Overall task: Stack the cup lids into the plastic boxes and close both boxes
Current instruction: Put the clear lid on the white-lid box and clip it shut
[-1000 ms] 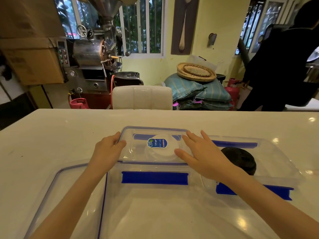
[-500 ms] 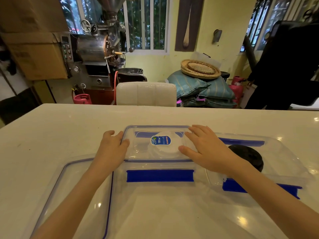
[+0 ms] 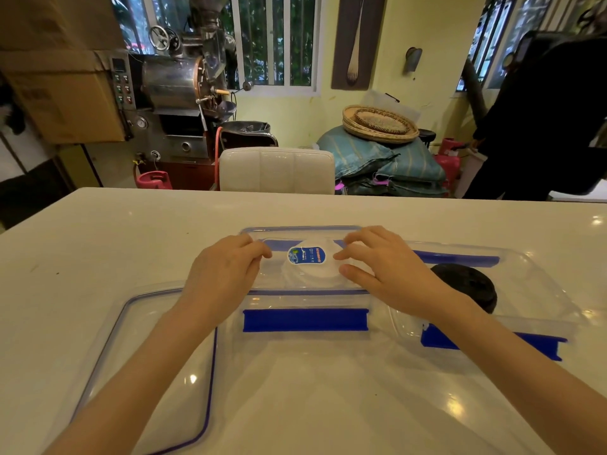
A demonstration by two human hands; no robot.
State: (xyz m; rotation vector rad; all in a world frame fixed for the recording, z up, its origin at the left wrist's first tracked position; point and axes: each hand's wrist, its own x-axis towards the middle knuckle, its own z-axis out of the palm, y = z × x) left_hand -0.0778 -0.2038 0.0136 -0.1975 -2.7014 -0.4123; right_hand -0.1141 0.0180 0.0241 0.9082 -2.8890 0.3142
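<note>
A clear plastic box [image 3: 305,300] stands mid-table with its clear cover [image 3: 295,233] on top. A white stack of cup lids [image 3: 315,274] shows through under a blue sticker. My left hand [image 3: 226,274] and my right hand [image 3: 387,270] rest on the cover at either side of the sticker, fingers bent and pressing down. The box's blue front clasp [image 3: 305,320] hangs down. To the right, a second clear box [image 3: 532,290] holds a stack of black cup lids [image 3: 466,285] and has no cover on it.
A loose clear cover with a blue seal [image 3: 147,356] lies flat at the near left. A white chair back [image 3: 276,170] stands at the table's far edge. A person in black [image 3: 542,119] stands at the far right, with a roasting machine [image 3: 177,93] at the back left.
Both hands have slid inward from the cover's side edges onto its top, and the fingers have bent. The camera has tilted slightly.
</note>
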